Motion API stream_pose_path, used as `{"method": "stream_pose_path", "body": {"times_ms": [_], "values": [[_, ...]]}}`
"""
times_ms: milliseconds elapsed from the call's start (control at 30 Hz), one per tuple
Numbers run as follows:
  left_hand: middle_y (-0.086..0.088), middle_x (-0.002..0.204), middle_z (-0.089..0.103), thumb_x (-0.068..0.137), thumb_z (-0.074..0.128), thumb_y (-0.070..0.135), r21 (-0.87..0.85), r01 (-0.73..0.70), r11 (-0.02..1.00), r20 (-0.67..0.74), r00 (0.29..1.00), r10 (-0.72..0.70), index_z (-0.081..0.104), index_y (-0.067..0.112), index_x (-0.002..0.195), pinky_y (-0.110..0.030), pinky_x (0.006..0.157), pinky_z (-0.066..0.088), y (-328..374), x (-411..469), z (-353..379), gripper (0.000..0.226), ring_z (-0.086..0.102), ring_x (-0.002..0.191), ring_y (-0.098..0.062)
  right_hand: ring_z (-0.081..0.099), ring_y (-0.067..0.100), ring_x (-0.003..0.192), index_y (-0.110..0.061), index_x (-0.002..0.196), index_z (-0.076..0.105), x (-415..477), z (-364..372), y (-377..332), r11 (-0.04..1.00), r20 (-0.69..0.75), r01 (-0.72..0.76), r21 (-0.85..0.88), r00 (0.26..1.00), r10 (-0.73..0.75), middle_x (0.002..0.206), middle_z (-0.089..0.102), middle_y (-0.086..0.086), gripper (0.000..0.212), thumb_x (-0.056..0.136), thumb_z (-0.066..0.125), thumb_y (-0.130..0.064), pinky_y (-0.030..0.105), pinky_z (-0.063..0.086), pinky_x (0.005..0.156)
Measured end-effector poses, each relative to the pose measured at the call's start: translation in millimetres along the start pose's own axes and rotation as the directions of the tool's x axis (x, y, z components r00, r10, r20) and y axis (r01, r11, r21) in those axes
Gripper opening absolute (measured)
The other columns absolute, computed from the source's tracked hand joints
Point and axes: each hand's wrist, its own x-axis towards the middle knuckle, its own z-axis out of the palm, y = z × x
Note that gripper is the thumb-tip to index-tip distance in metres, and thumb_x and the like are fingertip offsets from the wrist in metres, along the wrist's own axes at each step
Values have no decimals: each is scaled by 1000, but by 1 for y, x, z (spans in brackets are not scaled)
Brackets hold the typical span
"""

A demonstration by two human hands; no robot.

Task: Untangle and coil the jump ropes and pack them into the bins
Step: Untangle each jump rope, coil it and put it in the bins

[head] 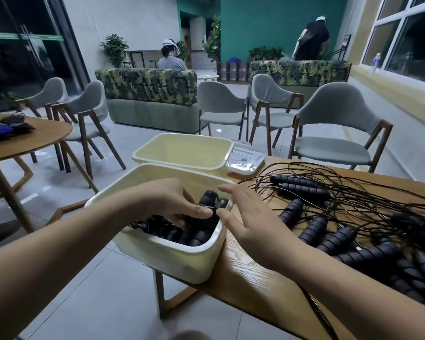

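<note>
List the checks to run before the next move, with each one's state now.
1. Left hand holds grips in near bin: ok, fingers curled round them.
2. Right hand free: ok, open beside the rim.
3. Far bin has room: ok, looks empty.
4. Ropes on table untangled: not ok, a tangled heap.
5. Coiling inside near bin: cannot tell, the hand covers much of it.

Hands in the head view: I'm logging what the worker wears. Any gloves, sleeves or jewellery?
No. The left hand and right hand are bare, and both forearms are uncovered to the frame edge: no gloves, sleeves, rings, watch or wristband show.
</note>
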Motion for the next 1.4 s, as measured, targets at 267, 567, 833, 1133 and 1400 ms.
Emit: {"method": "stream_pose_path", "body": {"times_ms": [267, 567, 833, 1133, 1400], "values": [[2, 103, 81, 86, 75, 64, -81, -103, 991, -18, 995, 102, 76, 25, 116, -32, 86, 65, -1, 2, 13, 50, 81, 82, -15, 13, 1, 161, -40, 162, 30, -1, 3, 3, 996, 4, -41, 73, 999, 41, 175, 22, -12, 48, 115, 38, -38, 22, 13, 124], [8, 103, 77, 72, 51, 90, 132, -102, 986, -172, 977, 124, 71, 32, 115, -37, 82, 62, 7, -15, 4, 75, 74, 90, -12, 12, -4, 159, -32, 165, 32, -10, -1, 8, 997, -46, -5, 83, 999, 9, 173, 29, -13, 51, 115, 38, -42, 15, 10, 123], [6, 94, 73, 89, 64, 70, 11, -211, 978, -362, 910, 200, 70, 30, 103, -32, 71, 51, 56, -18, 9, 42, 69, 87, -13, 30, 0, 152, -32, 162, 36, -37, -27, 19, 998, -100, 12, 56, 995, -6, 164, 41, -15, 50, 114, 46, -41, 14, 21, 120], [6, 94, 74, 95, 70, 55, -26, -387, 922, -277, 889, 365, 70, 28, 101, -31, 69, 52, 152, -5, 75, 27, 69, 88, -12, 47, 5, 134, -27, 153, 50, -102, -94, 61, 987, -165, -155, -38, 975, 146, 147, 54, -9, 45, 109, 58, -35, 24, 37, 112], [7, 86, 77, 96, 70, 53, -54, -419, 907, -180, 897, 403, 73, 28, 95, -40, 83, 61, 220, 22, 153, 25, 73, 85, -17, 62, 7, 101, -28, 118, 71, -175, -146, 121, 923, -285, -384, -38, 889, 358, 110, 71, -11, 16, 105, 62, -27, 23, 44, 84]]}}
